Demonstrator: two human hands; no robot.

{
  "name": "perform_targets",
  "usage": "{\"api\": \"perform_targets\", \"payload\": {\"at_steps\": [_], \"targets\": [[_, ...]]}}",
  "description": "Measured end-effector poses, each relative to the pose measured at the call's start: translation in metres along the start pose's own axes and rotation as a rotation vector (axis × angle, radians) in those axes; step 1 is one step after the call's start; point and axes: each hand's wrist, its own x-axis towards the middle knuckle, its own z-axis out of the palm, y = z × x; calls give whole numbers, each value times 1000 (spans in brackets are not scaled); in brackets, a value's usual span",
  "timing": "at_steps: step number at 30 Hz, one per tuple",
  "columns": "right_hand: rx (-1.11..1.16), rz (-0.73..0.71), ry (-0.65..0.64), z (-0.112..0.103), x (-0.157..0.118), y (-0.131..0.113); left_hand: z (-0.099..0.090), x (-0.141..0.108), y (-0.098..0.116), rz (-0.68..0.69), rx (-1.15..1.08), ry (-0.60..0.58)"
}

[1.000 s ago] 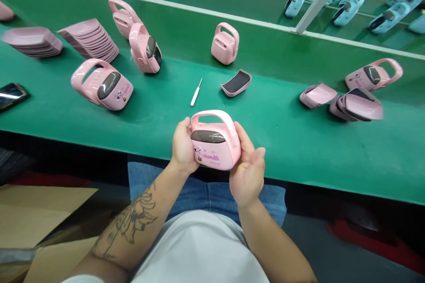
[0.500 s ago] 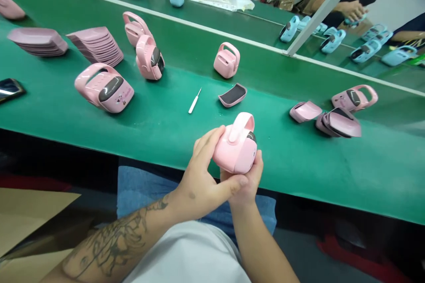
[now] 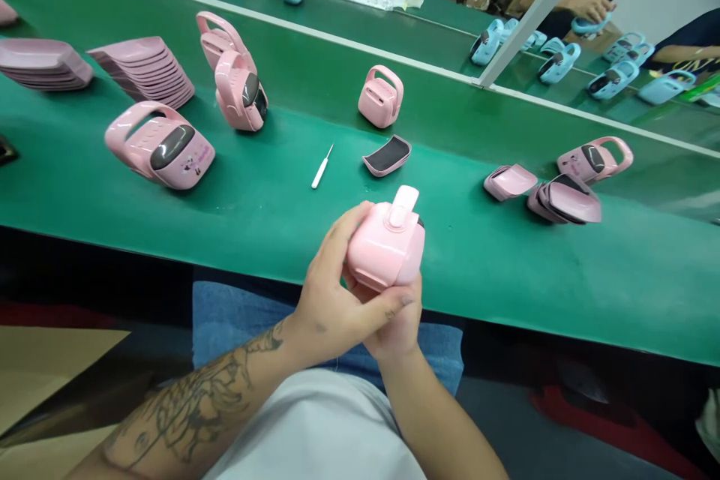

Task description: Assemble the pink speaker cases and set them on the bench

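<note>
1. Shirt [image 3: 315, 431]: plain, off-white, smooth cloth with soft folds.
2. Jeans [image 3: 233, 326]: blue denim, faded in places.
3. Left forearm [image 3: 196, 409]: bare, with a dark line tattoo of petal-like shapes and a long stem, reaching the wrist.
4. Left hand [image 3: 331, 304]: bare, a small dark mark on its back.
5. Right forearm [image 3: 444, 412] and right hand [image 3: 397, 326]: bare.

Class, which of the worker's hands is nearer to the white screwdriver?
Left: the left hand is just on the near side of the screwdriver; the right hand is farther right, under the pink device.
</note>
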Motion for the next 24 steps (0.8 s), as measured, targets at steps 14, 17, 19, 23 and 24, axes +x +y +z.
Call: {"api": "perform_targets", "payload": {"at_steps": [14,17,19,23,24], "targets": [[-1040,-331,-800,-60,58,-82,-54,14,-46,-76,-1,-482],[-1081,-260,-859,-56,54,-90,-45,-1,-50,-41,34,-448],[-1091,-251,-896,-56,53,-95,-38,-6,-53,-32,1,-367],[-1120,-232,-961,-51,57,-105,-33,-3,-50,-20,-9,-311],[-1133,-203,-981,-48,59,-107,-34,1,-47,-50,10,-328]]}}
